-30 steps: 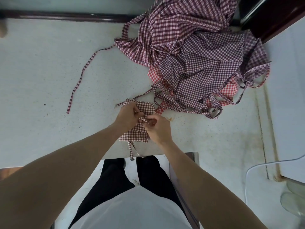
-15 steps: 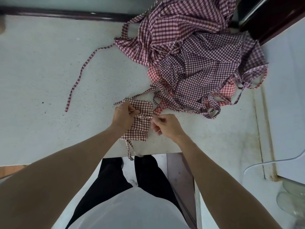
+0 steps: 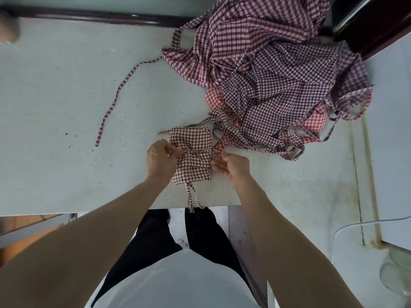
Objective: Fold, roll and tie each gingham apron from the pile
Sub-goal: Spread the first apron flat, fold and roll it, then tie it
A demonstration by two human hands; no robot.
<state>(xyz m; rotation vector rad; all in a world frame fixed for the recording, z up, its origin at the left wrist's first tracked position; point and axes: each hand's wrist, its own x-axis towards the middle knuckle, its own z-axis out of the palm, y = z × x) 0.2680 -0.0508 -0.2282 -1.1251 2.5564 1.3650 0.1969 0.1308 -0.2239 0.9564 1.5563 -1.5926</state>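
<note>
A small rolled brown-and-white gingham apron [image 3: 193, 158] lies near the table's front edge, cinched across its middle by its own strap. My left hand [image 3: 160, 158] pinches the strap's end at the bundle's left side. At the bundle's right side my right hand [image 3: 231, 166] pinches the strap's other end. Two loose strap tails [image 3: 191, 197] hang from the bundle over the table edge. Behind and to the right sits the pile of gingham aprons [image 3: 273, 74] in maroon, purple and red checks.
One long strap [image 3: 115, 101] from the pile trails left across the white speckled table [image 3: 66, 107]. Tangled straps [image 3: 262, 141] reach close to my right hand. A dark rail [image 3: 100, 15] runs along the back. A white cable [image 3: 355, 225] curves at the right.
My hands have drawn apart to the bundle's two sides, pulling the strap tight across it. The bundle now lies flatter and more in view.
</note>
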